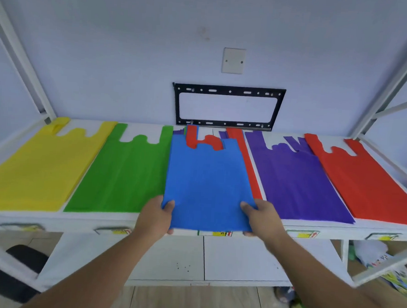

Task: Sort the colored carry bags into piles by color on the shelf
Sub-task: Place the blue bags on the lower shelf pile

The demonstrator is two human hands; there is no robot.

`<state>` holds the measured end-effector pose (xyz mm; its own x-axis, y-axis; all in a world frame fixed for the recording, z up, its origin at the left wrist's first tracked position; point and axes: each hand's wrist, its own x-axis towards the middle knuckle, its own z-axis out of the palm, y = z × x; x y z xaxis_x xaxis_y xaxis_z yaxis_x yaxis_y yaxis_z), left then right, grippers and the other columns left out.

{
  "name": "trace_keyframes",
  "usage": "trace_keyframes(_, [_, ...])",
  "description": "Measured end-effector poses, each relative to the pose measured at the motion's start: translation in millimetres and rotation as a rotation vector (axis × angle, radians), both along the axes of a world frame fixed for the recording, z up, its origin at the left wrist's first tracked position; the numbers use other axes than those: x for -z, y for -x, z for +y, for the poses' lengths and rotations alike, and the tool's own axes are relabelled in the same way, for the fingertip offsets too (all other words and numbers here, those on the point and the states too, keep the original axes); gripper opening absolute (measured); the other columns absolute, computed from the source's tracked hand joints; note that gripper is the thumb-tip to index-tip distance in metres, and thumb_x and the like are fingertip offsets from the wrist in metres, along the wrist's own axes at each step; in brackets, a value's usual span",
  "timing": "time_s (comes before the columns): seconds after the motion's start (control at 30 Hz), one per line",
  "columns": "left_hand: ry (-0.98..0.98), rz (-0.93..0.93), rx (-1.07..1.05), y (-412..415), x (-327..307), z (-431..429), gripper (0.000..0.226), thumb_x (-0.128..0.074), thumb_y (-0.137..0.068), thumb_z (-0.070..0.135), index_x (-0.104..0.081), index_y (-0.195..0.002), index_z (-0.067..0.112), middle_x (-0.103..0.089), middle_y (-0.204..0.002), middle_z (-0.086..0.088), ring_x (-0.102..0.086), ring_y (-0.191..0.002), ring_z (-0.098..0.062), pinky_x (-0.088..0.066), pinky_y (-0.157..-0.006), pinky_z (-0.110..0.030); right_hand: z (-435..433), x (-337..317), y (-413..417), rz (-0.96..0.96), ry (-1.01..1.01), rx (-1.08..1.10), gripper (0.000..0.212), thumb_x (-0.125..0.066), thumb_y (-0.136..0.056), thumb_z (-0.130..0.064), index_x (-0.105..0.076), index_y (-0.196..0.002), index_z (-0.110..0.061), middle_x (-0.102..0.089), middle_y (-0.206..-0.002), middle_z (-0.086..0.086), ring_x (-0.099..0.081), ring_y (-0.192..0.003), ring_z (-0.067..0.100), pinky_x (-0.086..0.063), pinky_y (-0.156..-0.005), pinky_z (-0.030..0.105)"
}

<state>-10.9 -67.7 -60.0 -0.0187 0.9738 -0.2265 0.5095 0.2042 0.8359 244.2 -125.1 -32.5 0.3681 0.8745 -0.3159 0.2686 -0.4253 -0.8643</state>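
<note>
Sorting well advanced, judged from the lie of the bags on the white shelf [146, 221]. Blue bag [208, 182] at the middle of the shelf, taken here as the landmark, lying flat with its near edge overhanging the shelf front. Left hand [157, 216] pinching the near left corner of the blue bag, thumb on top and fingers beneath; right hand [264, 219] pinching the near right corner in the same manner. Directly under the blue bag, a mixed stack [251, 175] not yet sorted: red showing along the right edge and at the handles behind it, slivers of purple and green at the far left corner (number of bags beneath not readable). Just left of the blue bag, a green pile [125, 173]; farther left again, a yellow pile [37, 167] reaching the shelf end. Just right of the blue bag, beyond the red strip, a purple pile [298, 183]; farther right, a red pile [362, 182] overlapping the purple handles at the back. Four colour piles thus formed, none for blue to be seen. Remaining, by this reading: a place for the blue bag, then distribution of the stack beneath onto the matching piles. Free shelf space scarce on either side of the landmark.
</note>
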Motion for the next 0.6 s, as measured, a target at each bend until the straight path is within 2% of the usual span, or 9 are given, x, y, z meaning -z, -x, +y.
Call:
trace_keyframes(0.1, [0.084, -0.130, 0.026, 27, 17, -56, 0.018, -0.050, -0.102, 0.022, -0.064, -0.097, 0.013, -0.062, -0.073, -0.009, -0.050, -0.044, -0.018, -0.044, -0.040, -0.027, -63, 29, 11, 0.202, 0.100, -0.014, 0.017, -0.058, -0.099, -0.018, -0.074, -0.101, -0.010, -0.079, -0.099, 0.008, -0.077, -0.084, 0.024, -0.062, -0.070, 0.041])
trace_keyframes(0.17, [0.133, -0.141, 0.040, 41, 31, -98, 0.020, -0.048, -0.102, 0.021, -0.066, -0.099, 0.012, -0.054, -0.065, -0.007, -0.043, -0.043, -0.017, -0.039, -0.041, -0.026, -97, 48, 16, 0.290, 0.211, -0.071, 0.021, -0.057, -0.099, -0.022, -0.074, -0.104, -0.011, -0.079, -0.102, 0.003, -0.077, -0.090, 0.022, -0.061, -0.080, 0.043])
trace_keyframes(0.2, [0.146, -0.133, 0.037, 46, 37, -118, 0.021, -0.048, -0.102, 0.023, -0.066, -0.100, 0.012, -0.053, -0.064, -0.007, -0.044, -0.044, -0.018, -0.040, -0.042, -0.027, -110, 55, 19, 0.312, 0.235, -0.094, 0.024, -0.056, -0.101, -0.025, -0.074, -0.106, -0.012, -0.080, -0.101, 0.001, -0.077, -0.090, 0.021, -0.061, -0.080, 0.042])
trace_keyframes(0.3, [0.150, -0.136, -0.055, 51, 52, -169, 0.025, -0.050, -0.102, 0.025, -0.065, -0.100, 0.004, -0.051, -0.060, -0.004, -0.046, -0.045, -0.017, -0.042, -0.044, -0.029, -143, 67, 28, 0.286, 0.246, -0.116, 0.027, -0.053, -0.103, -0.030, -0.075, -0.103, -0.014, -0.080, -0.094, -0.002, -0.077, -0.077, 0.014, -0.057, -0.055, 0.026])
trace_keyframes(0.37, [0.158, -0.156, -0.122, 52, 59, -204, 0.022, -0.052, -0.101, 0.025, -0.065, -0.098, 0.009, -0.051, -0.058, 0.000, -0.046, -0.045, -0.014, -0.043, -0.044, -0.028, -166, 77, 33, 0.239, 0.247, -0.115, 0.029, -0.052, -0.103, -0.029, -0.074, -0.099, -0.012, -0.079, -0.092, 0.001, -0.076, -0.073, 0.015, -0.052, -0.048, 0.022])
trace_keyframes(0.43, [0.178, -0.182, -0.144, 53, 67, -240, 0.019, -0.052, -0.102, 0.027, -0.067, -0.099, 0.017, -0.053, -0.055, 0.003, -0.046, -0.044, -0.014, -0.041, -0.043, -0.028, -193, 90, 37, 0.192, 0.247, -0.099, 0.031, -0.054, -0.102, -0.030, -0.073, -0.098, -0.006, -0.079, -0.093, 0.006, -0.076, -0.082, 0.023, -0.058, -0.057, 0.032])
trace_keyframes(0.47, [0.189, -0.197, -0.147, 55, 71, -258, 0.019, -0.051, -0.102, 0.027, -0.067, -0.100, 0.018, -0.052, -0.053, 0.003, -0.044, -0.043, -0.014, -0.039, -0.042, -0.027, -206, 95, 39, 0.160, 0.245, -0.091, 0.034, -0.055, -0.101, -0.031, -0.072, -0.097, -0.003, -0.078, -0.093, 0.008, -0.075, -0.085, 0.027, -0.061, -0.066, 0.039])
trace_keyframes(0.53, [0.210, -0.215, -0.162, 61, 77, -294, 0.020, -0.050, -0.103, 0.025, -0.067, -0.101, 0.014, -0.048, -0.049, 0.003, -0.040, -0.040, -0.015, -0.035, -0.040, -0.027, -231, 106, 45, 0.107, 0.256, -0.116, 0.039, -0.054, -0.100, -0.035, -0.071, -0.096, 0.000, -0.077, -0.094, 0.012, -0.074, -0.088, 0.031, -0.059, -0.080, 0.048])
trace_keyframes(0.6, [0.236, -0.223, -0.196, 68, 83, -325, 0.023, -0.050, -0.103, 0.025, -0.065, -0.101, 0.007, -0.046, -0.048, 0.002, -0.039, -0.038, -0.015, -0.033, -0.039, -0.027, -252, 113, 52, 0.090, 0.278, -0.173, 0.042, -0.052, -0.101, -0.037, -0.071, -0.096, 0.000, -0.077, -0.092, 0.013, -0.074, -0.087, 0.033, -0.058, -0.083, 0.050])
